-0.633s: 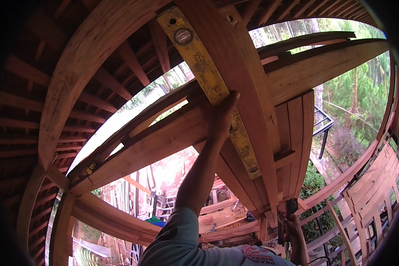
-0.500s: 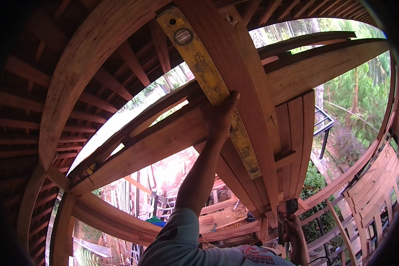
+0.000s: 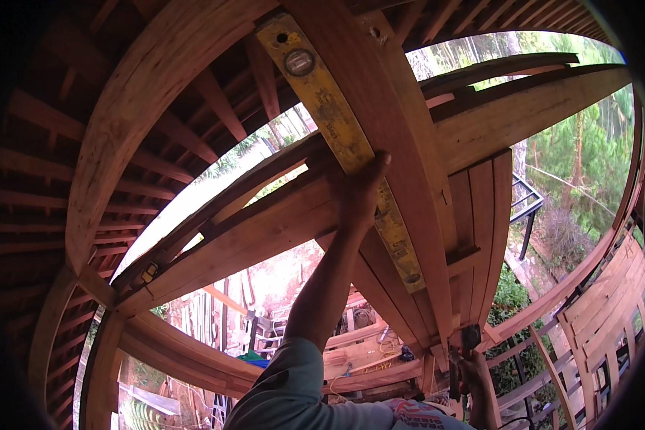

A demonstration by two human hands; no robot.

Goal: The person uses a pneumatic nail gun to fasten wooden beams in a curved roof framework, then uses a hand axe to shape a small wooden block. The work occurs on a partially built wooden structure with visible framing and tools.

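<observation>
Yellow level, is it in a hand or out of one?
In a hand: the left hand crosses the level, with its thumb at the edge beside the beam.

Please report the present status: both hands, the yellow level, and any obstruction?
Left hand gripping yellow spirit level, alongside thick timber. Right hand low, holding dark tool, type unclear. Left hand covers part of level's middle.

Spirit level (image 3: 337,118), yellow: one. End holes (image 3: 282,38) in level: two. Round vial (image 3: 299,63) near upper end: one. Hands: two; left (image 3: 363,190), right (image 3: 473,369). Dark tool (image 3: 470,337) in right hand: one. Thick post (image 3: 401,129): one. Small yellow-and-black item (image 3: 149,272): one. Black metal frame (image 3: 529,233): one. Vertical planks (image 3: 482,215) right of post: at least three. Rafters (image 3: 218,104) overhead: many; exact count unreadable from here, edges too dark.
</observation>
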